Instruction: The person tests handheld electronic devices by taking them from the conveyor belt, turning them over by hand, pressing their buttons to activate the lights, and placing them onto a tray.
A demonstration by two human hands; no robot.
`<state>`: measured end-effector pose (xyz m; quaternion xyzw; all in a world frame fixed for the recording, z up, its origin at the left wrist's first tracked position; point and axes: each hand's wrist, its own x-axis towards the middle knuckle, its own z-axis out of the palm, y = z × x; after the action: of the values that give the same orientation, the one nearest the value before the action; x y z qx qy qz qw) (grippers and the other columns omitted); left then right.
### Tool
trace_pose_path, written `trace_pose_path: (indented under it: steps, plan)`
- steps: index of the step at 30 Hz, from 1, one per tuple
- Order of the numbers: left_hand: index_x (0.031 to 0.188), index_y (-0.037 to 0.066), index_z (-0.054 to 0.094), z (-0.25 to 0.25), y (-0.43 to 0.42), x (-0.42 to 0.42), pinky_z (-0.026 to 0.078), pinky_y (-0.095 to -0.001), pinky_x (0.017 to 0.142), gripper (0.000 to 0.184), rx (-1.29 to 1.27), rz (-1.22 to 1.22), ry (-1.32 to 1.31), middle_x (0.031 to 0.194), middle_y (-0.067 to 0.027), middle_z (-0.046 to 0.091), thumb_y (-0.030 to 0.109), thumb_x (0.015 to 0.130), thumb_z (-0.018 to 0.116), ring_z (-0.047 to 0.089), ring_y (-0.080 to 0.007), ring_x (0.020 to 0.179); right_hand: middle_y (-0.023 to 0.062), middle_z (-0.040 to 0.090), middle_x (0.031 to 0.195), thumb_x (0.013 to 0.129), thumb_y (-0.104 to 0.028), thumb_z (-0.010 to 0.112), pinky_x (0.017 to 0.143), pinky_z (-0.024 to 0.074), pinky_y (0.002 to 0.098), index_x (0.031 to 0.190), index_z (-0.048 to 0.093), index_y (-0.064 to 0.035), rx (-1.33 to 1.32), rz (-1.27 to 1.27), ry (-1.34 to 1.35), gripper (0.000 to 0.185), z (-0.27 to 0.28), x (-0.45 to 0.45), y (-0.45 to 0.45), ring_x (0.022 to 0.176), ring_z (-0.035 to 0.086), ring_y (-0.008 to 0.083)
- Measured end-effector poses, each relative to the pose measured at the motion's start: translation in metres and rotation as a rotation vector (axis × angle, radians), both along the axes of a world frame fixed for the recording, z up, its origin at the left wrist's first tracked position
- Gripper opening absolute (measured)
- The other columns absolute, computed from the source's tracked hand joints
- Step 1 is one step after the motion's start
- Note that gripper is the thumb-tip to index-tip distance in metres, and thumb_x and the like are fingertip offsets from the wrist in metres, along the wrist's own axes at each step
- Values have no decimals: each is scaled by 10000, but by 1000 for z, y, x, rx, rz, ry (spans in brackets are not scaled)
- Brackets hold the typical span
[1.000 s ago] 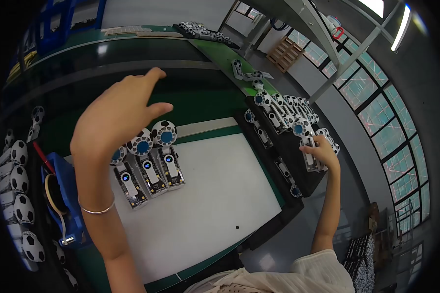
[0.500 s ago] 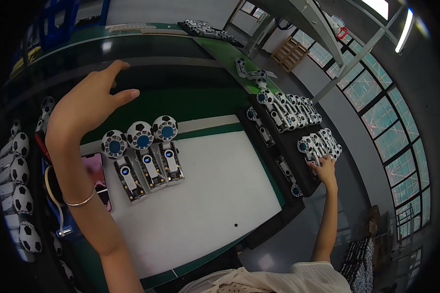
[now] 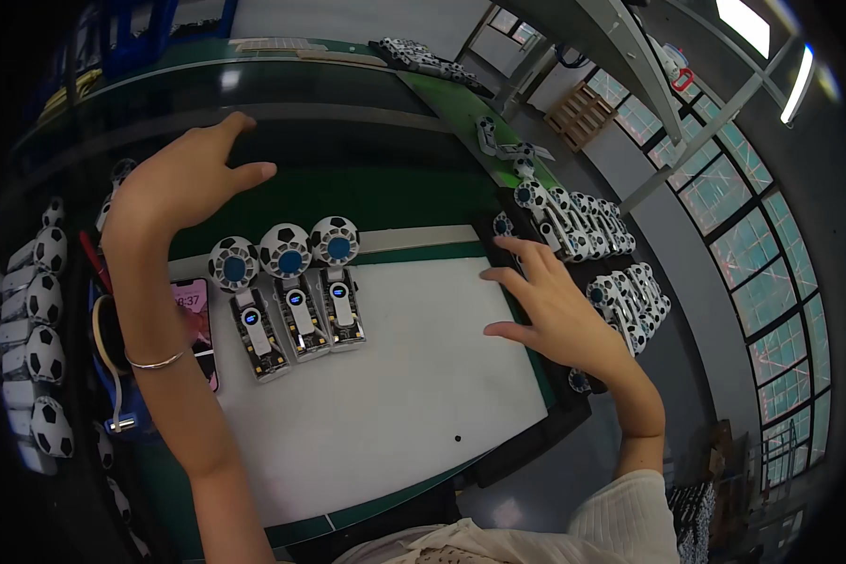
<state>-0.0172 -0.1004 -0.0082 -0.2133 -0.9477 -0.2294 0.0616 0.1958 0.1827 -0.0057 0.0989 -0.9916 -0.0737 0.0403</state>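
Note:
Three football-patterned devices lie side by side on the white mat (image 3: 414, 376): a left one (image 3: 257, 329), a middle one (image 3: 301, 315) and a right one (image 3: 340, 301). Each has a round head with a blue centre and a lit display on an exposed circuit board. My left hand (image 3: 179, 179) hovers above and left of them, thumb and fingers apart, holding nothing. Over the mat's right edge, my right hand (image 3: 555, 305) is spread with nothing in it, near the stacked football-patterned devices (image 3: 630, 305) on the black tray.
A phone (image 3: 195, 324) lies partly behind my left forearm, beside a blue tape dispenser (image 3: 132, 395). More football-patterned devices (image 3: 45, 301) line the far left. Another group (image 3: 578, 221) sits at the right. A dark conveyor belt (image 3: 329, 94) runs behind the mat.
My right hand has let go of a device at the right stack and moved left to the mat's edge, its fingers opening. My left hand moved left, uncovering the three devices and the phone.

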Motion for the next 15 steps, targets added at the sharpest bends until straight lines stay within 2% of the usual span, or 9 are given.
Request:
trace_pose_path:
  steps: [3,5,7,9,10,12,13,14,15]
  plan:
    - [1291,91,498,6,1,0,496,-362,838,489,58,-97,67,1018,-179,651,279,860,629,637,-278,947,199,362,1341,764,-342,719,976,376,443,1157,529,-57,-25,192,-34,521,0,-50,-16,1212,382,370]
    - [1258,101,532,13,7,-9,503,-329,839,409,294,-346,311,987,-145,661,155,863,625,646,-239,915,206,383,1316,779,-274,711,980,372,445,1146,536,-52,-142,274,-1,463,8,-83,-31,1209,388,374]
    - [1230,86,550,24,18,-3,516,-323,821,355,599,-614,717,973,-137,659,85,877,587,655,-225,874,170,363,1360,804,-257,682,986,383,413,1166,531,-59,-202,299,150,440,22,-112,-46,1211,403,344]
    - [1192,34,564,44,23,12,529,-328,774,333,821,-837,953,946,-134,659,72,862,593,658,-217,816,172,434,1288,813,-206,661,986,379,391,1133,555,-56,-375,414,357,369,40,-133,-60,1172,448,335]
    - [1192,34,564,49,24,21,529,-328,774,333,803,-821,966,946,-134,659,72,862,593,658,-217,816,185,451,1263,816,-197,658,986,377,388,1113,566,-52,-491,471,432,343,48,-140,-64,1165,457,356]
    - [1100,-7,598,50,19,44,529,-304,692,264,914,-777,980,898,-129,657,60,844,593,648,-203,737,157,549,1145,819,-168,646,943,416,353,1083,593,-34,-700,632,683,301,61,-140,-78,1091,542,293]
    - [1053,-11,607,45,14,54,518,-289,653,243,842,-730,962,880,-130,653,49,818,614,637,-198,706,149,572,1110,817,-157,642,931,426,344,1074,604,-33,-801,734,814,288,65,-133,-88,1074,559,275]
    - [1007,-15,616,40,11,66,507,-275,614,223,773,-687,941,861,-132,650,38,791,636,626,-193,674,160,593,1076,840,-121,615,861,459,336,1067,576,-30,-938,763,917,247,59,-126,-99,970,585,221]
    - [912,11,636,54,-1,90,488,-257,580,179,575,-612,772,823,-149,638,30,741,685,615,-209,640,169,593,1076,850,-109,598,810,472,339,1053,553,-32,-868,854,783,222,62,-112,-87,896,585,209]
